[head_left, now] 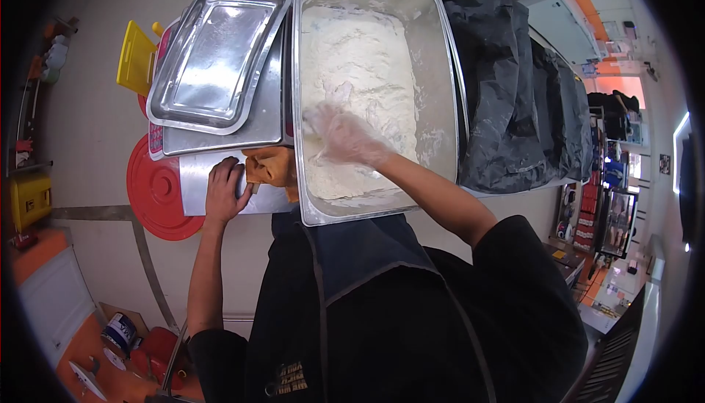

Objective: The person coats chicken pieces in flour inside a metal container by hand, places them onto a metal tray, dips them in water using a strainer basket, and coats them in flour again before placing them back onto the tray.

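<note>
My right hand (341, 137), whitened with flour or inside a thin clear glove, is in a deep metal pan (433, 102) of pale flour (360, 50). It touches the flour near the pan's left wall; its fingers are blurred, and whether they hold anything is hidden. Pale lumps show in the flour just above it. My left hand (224, 190) lies on a bare metal counter (198, 179) with its fingers stretched out. An orange-brown cloth (270, 166) sits right by its thumb, between that hand and the pan.
A shallow metal tray (228, 58) lies left of the pan, on a larger metal lid or tray. Black plastic sheeting (492, 87) covers the containers to the right. A red round lid (156, 186) and a yellow plastic piece (136, 58) are at the left.
</note>
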### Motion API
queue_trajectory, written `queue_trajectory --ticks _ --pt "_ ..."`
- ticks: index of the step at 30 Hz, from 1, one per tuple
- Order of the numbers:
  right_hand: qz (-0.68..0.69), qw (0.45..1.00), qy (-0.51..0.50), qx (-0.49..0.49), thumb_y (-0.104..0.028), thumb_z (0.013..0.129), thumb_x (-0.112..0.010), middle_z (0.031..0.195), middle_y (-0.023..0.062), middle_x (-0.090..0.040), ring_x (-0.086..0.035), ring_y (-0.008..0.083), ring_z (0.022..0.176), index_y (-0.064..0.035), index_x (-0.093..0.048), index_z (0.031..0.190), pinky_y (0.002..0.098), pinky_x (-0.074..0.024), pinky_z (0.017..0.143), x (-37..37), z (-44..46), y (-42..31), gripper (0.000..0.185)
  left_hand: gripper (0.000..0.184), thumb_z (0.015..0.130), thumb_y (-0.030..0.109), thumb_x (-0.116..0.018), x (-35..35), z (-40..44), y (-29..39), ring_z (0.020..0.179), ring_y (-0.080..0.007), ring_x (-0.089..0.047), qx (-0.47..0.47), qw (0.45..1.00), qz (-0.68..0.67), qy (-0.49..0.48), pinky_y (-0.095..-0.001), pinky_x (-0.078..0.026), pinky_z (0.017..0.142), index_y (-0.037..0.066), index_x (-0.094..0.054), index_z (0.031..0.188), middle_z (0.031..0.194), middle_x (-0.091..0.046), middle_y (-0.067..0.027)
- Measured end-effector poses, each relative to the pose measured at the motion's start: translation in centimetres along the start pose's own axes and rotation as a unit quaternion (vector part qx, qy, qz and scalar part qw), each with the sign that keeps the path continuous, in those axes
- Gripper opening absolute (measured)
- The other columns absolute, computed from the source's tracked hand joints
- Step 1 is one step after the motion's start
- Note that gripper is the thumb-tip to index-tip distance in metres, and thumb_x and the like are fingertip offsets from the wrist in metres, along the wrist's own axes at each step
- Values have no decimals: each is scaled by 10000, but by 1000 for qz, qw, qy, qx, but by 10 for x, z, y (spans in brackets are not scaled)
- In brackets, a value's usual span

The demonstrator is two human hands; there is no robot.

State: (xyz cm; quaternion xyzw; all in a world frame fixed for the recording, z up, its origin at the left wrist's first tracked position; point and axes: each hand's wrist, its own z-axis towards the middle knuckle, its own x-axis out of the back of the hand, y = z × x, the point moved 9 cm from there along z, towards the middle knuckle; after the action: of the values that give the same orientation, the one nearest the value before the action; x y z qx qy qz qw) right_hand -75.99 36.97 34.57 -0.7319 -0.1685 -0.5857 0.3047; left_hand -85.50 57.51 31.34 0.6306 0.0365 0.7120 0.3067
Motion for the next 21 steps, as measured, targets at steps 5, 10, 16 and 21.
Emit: queue_trajectory --ticks 5,10,16,21 --pt "-173 976 60 120 -201 788 -542 1074 293 -516 -586 364 754 48 -419 1222 413 -512 645 -62 -24 -19 515 440 744 231 -647 0 0 0 1115 -345 -457 -2 1000 -4 -2 -441 -345 958 12 -523 1105 1180 -481 -184" --pt "-14 996 -17 88 -184 845 -495 970 247 -558 -618 276 710 16 -462 1187 369 -505 549 -29 -59 -17 398 446 741 232 -649 1 1 -1 1117 -346 -455 -4 1000 -7 0 -440 -345 959 12 -522 1108 1181 -479 -183" --pt "-158 977 -141 -31 -328 861 -523 737 153 -600 -625 285 701 13 -569 965 384 -500 556 -30 -47 55 360 453 736 232 -651 0 -2 -2 1120 -340 -452 -3 1000 -1 1 -440 -341 964 23 -517 1115 1183 -477 -173" --pt "-57 970 -62 -229 -342 863 -487 759 184 -620 -624 287 697 32 -557 1002 402 -501 586 5 -49 122 406 448 727 219 -657 0 -1 -1 1112 -334 -455 -4 1000 3 3 -433 -344 965 29 -516 1109 1173 -480 -164"
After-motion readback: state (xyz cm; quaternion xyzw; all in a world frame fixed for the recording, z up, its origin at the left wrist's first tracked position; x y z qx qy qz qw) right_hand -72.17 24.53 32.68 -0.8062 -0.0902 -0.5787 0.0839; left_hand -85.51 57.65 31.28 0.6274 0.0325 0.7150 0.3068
